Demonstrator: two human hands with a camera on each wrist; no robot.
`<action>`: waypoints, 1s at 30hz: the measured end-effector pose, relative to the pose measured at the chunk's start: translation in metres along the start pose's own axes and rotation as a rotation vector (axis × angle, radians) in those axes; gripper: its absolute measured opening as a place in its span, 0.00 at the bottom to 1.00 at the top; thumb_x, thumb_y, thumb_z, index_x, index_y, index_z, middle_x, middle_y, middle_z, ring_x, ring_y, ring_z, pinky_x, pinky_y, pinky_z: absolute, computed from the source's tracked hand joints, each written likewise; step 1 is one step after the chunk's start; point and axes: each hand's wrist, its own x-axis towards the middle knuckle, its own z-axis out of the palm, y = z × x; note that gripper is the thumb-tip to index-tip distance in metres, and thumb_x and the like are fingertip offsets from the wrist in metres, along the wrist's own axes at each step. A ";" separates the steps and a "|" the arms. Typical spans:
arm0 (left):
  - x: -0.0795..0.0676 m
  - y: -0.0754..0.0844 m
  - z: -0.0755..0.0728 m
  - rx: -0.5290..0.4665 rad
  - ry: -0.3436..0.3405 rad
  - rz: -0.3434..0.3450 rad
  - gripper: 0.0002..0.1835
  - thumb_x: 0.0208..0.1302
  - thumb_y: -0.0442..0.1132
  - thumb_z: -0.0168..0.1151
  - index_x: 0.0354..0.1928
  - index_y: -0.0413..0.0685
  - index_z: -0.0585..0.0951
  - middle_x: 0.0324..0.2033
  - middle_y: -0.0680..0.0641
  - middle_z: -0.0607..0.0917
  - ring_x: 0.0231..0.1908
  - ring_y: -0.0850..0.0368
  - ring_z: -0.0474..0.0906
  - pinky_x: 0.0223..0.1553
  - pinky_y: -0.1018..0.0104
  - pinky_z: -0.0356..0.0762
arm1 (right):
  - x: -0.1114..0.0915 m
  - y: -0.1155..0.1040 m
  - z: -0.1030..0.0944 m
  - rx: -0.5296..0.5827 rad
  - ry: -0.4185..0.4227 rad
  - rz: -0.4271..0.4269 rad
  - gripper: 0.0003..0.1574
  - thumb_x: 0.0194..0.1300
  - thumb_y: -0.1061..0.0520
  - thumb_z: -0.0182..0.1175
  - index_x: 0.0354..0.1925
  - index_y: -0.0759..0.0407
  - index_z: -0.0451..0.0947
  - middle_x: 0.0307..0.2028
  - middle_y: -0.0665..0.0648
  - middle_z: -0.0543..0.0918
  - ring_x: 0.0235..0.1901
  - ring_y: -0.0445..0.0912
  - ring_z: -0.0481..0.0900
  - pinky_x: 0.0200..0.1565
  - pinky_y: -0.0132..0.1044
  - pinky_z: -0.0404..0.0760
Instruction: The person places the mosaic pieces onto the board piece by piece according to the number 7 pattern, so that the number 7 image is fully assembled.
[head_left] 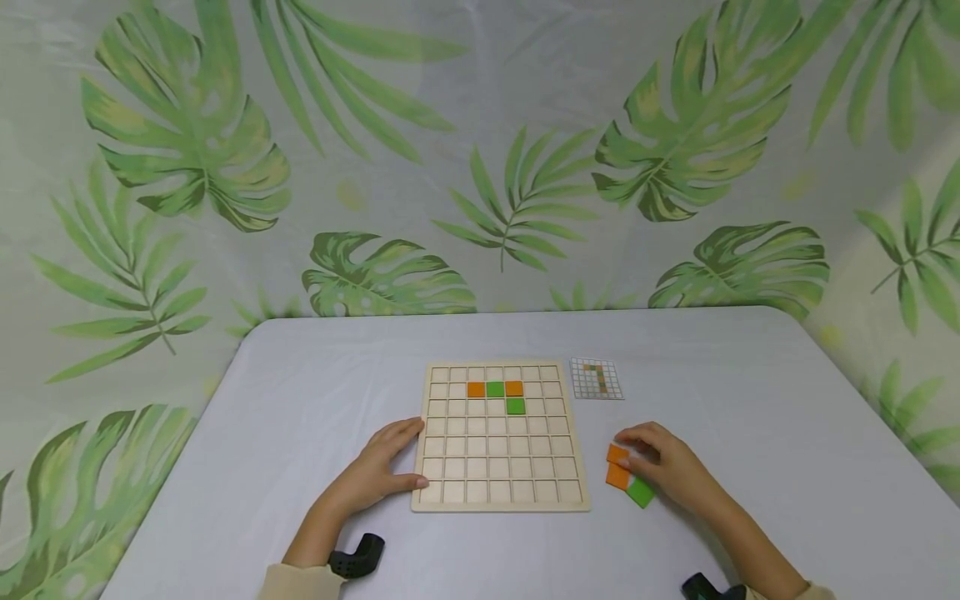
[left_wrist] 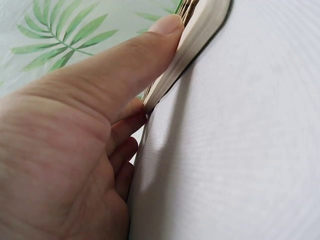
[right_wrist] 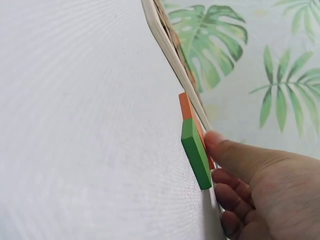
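Note:
A square wooden grid board lies flat, with a row of orange, green and orange tiles in its upper part. A further green tile sits below the right end of that row. My left hand rests against the board's left edge, thumb and fingers spread along the rim. To the right of the board, my right hand pinches an orange tile between thumb and fingers. Touching it are another orange tile and a green tile, both on the table.
A small pattern card with a printed grid lies beside the board's upper right corner. A white cloth covers the table. Behind it hangs a leaf-patterned curtain. Each wrist wears a black device.

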 end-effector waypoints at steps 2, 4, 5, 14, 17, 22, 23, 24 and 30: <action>0.000 0.000 0.000 0.001 -0.001 -0.006 0.48 0.43 0.55 0.69 0.66 0.46 0.61 0.64 0.48 0.60 0.65 0.47 0.48 0.60 0.46 0.49 | 0.001 0.000 0.001 -0.005 0.009 0.001 0.16 0.55 0.54 0.63 0.43 0.56 0.78 0.41 0.49 0.76 0.40 0.45 0.73 0.41 0.34 0.74; 0.000 0.000 0.000 0.000 0.000 -0.002 0.48 0.43 0.55 0.69 0.66 0.46 0.61 0.64 0.48 0.60 0.65 0.48 0.48 0.60 0.46 0.49 | 0.002 0.000 0.001 -0.011 0.016 0.006 0.15 0.55 0.53 0.63 0.43 0.56 0.78 0.40 0.49 0.76 0.38 0.44 0.73 0.39 0.33 0.74; 0.000 0.000 0.000 -0.001 0.000 -0.001 0.48 0.43 0.55 0.69 0.66 0.46 0.61 0.64 0.48 0.60 0.65 0.48 0.48 0.60 0.46 0.49 | 0.002 0.000 0.001 -0.015 0.020 0.006 0.16 0.55 0.53 0.63 0.43 0.56 0.78 0.40 0.49 0.76 0.37 0.43 0.72 0.39 0.32 0.74; -0.001 0.000 0.000 -0.010 -0.001 0.002 0.47 0.44 0.55 0.69 0.66 0.45 0.60 0.65 0.49 0.60 0.65 0.48 0.47 0.60 0.46 0.49 | 0.003 -0.001 0.002 -0.047 0.007 0.006 0.18 0.55 0.50 0.63 0.44 0.56 0.78 0.40 0.49 0.76 0.40 0.44 0.73 0.42 0.37 0.74; -0.001 0.000 0.000 -0.014 0.002 0.000 0.47 0.44 0.54 0.69 0.66 0.45 0.61 0.64 0.49 0.60 0.65 0.48 0.47 0.60 0.46 0.49 | 0.006 -0.006 0.001 -0.041 0.007 0.002 0.18 0.56 0.51 0.63 0.45 0.55 0.77 0.41 0.49 0.77 0.42 0.45 0.73 0.44 0.40 0.74; -0.001 -0.001 0.000 -0.016 0.003 0.003 0.48 0.44 0.55 0.69 0.66 0.45 0.61 0.64 0.49 0.60 0.65 0.48 0.47 0.60 0.47 0.49 | 0.018 -0.024 0.002 -0.024 0.030 -0.085 0.17 0.56 0.57 0.63 0.46 0.55 0.77 0.42 0.48 0.77 0.38 0.44 0.73 0.37 0.36 0.74; 0.000 -0.001 0.000 -0.014 0.003 0.004 0.48 0.44 0.55 0.69 0.66 0.45 0.61 0.64 0.49 0.60 0.65 0.47 0.47 0.60 0.46 0.49 | 0.021 -0.029 0.003 -0.016 0.035 -0.109 0.17 0.56 0.59 0.63 0.46 0.55 0.77 0.42 0.48 0.77 0.38 0.43 0.73 0.36 0.34 0.74; 0.000 -0.001 0.000 -0.013 0.003 0.006 0.48 0.44 0.55 0.69 0.66 0.45 0.61 0.64 0.49 0.60 0.65 0.47 0.47 0.60 0.46 0.49 | 0.025 -0.034 0.004 -0.007 0.037 -0.135 0.17 0.55 0.60 0.63 0.46 0.56 0.77 0.42 0.49 0.77 0.38 0.44 0.73 0.35 0.34 0.74; -0.001 -0.001 0.000 -0.014 -0.004 0.008 0.48 0.44 0.56 0.68 0.66 0.45 0.60 0.65 0.48 0.59 0.65 0.47 0.47 0.60 0.46 0.49 | 0.047 -0.060 0.019 0.058 0.021 -0.260 0.19 0.55 0.61 0.63 0.47 0.58 0.77 0.44 0.51 0.77 0.40 0.47 0.73 0.36 0.35 0.75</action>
